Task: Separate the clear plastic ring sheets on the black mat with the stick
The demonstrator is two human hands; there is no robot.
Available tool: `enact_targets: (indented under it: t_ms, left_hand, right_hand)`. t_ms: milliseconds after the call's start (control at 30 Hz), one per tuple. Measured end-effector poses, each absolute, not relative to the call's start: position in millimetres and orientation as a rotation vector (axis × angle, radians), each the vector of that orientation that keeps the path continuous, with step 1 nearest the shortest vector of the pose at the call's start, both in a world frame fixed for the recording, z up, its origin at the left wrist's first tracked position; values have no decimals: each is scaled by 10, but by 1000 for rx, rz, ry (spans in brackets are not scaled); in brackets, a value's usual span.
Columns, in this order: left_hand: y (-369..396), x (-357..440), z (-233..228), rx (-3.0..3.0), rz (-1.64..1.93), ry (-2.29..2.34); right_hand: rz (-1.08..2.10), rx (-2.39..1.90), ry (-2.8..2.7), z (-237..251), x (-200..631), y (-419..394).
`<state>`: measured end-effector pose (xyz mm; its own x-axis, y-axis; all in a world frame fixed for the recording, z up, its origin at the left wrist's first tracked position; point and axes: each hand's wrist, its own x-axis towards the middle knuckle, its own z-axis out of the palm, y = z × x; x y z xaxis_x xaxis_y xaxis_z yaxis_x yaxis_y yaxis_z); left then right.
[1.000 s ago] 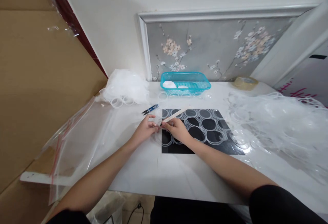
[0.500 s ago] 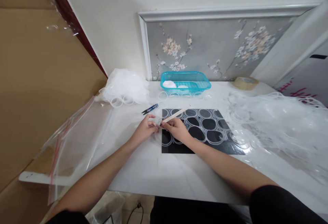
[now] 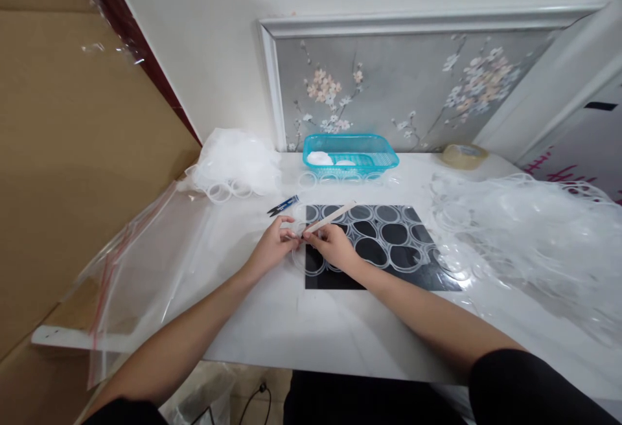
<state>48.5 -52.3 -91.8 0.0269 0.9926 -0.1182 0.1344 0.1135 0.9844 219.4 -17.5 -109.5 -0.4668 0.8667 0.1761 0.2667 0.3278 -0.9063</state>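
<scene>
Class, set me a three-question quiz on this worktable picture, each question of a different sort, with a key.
1. True or false: the blue basket stands on the black mat.
2. Which hand holds the wooden stick? A left hand B right hand
3. Fill in: the small blue snips lie just beyond the ___ hand.

Key: 1 false, it stands behind the mat by the wall. 2 B. 3 left.
</scene>
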Motion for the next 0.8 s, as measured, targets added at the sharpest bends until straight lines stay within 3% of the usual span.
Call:
enact_targets:
  t_ms: [800]
  left_hand:
    - [-492, 503, -898, 1215, 1014, 1349]
  right_hand:
    - [1101, -893, -1873, -1088, 2203, -231]
